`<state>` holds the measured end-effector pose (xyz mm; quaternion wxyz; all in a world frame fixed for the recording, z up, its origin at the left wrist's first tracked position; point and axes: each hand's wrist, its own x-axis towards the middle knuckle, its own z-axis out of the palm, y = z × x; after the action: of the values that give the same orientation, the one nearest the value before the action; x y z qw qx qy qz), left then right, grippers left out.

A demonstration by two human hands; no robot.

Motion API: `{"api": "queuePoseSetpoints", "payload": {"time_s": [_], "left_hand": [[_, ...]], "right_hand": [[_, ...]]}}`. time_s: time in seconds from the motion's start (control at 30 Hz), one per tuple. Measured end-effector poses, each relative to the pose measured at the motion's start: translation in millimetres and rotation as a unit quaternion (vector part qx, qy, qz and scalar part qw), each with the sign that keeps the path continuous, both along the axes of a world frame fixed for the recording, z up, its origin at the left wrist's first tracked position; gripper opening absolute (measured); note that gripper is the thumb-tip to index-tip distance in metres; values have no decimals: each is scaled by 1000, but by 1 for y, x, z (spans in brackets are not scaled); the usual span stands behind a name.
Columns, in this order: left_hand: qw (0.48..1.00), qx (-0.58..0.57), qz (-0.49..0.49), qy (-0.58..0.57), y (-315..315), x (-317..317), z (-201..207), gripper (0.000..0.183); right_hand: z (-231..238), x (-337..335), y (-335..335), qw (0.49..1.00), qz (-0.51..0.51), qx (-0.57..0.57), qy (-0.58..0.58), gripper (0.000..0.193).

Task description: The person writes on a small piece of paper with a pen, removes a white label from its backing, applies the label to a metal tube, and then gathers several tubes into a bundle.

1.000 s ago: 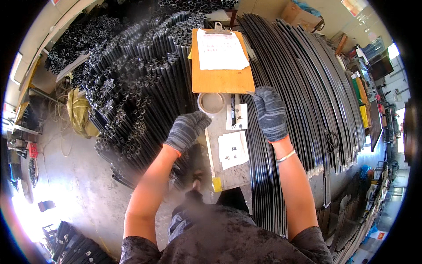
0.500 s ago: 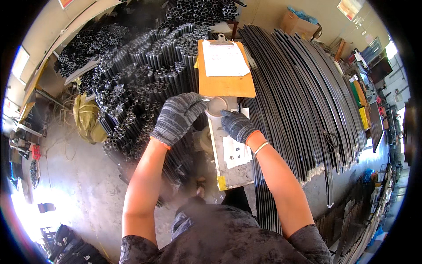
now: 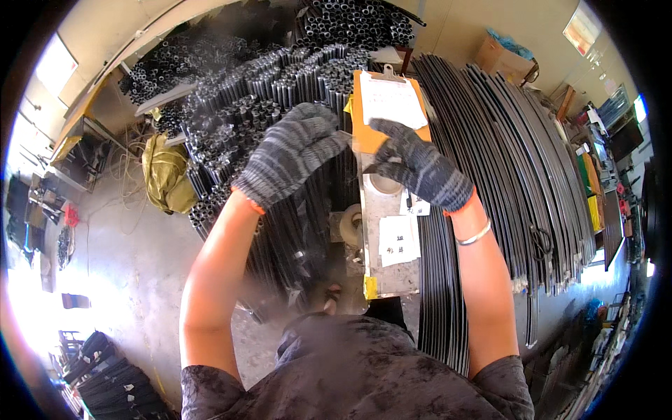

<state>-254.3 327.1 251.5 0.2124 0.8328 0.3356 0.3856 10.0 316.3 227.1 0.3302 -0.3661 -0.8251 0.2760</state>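
Clipboard (image 3: 369,133), orange board with white sheets, lies on my grey metal bench (image 3: 381,231) between stacked dark tubes (image 3: 238,119) and long curved rods (image 3: 504,154). My knit-gloved left hand (image 3: 294,157) hovers spread, empty; right hand (image 3: 420,168) likewise loosely open above it.

This is a metalworking workshop or metal stock store. Heaps of short dark steel tubes (image 3: 280,91) lie stacked with their open ends showing, some on a rack against the far wall. To the right, long thin black metal rods (image 3: 518,161) lie side by side in a broad curved bundle. Between them stands a narrow metal bench (image 3: 385,269) carrying paper slips and a wooden clipboard (image 3: 387,112). The concrete floor (image 3: 119,259) is bare and dusty, with cables and a yellow-green sack (image 3: 164,175) on it. The person wears knitted work gloves (image 3: 294,150).
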Motion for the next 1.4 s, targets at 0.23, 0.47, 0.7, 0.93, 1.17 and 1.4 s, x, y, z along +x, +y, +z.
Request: {"api": "queuePoseSetpoints", "payload": {"time_s": [0.23, 0.47, 0.7, 0.93, 1.17, 1.4], "left_hand": [[989, -91, -6, -119, 0, -14, 33, 20], [995, -7, 60, -78, 10, -9, -9, 79], [920, -253, -63, -293, 11, 6, 33, 16], [900, -199, -120, -368, 21, 21, 16, 47], [925, -305, -145, -176, 9, 2, 1, 54], [887, -256, -146, -355, 17, 4, 2, 32]], "right_hand": [[33, -10, 26, 970, 158, -171, 63, 26], [56, -14, 26, 927, 154, -249, 235, 20], [57, -2, 28, 936, 98, -222, 254, 22], [56, -37, 13, 948, 82, -224, 213, 18], [64, -31, 10, 934, 119, -235, 241, 19], [43, -27, 7, 902, 123, -288, 298, 18]]}}
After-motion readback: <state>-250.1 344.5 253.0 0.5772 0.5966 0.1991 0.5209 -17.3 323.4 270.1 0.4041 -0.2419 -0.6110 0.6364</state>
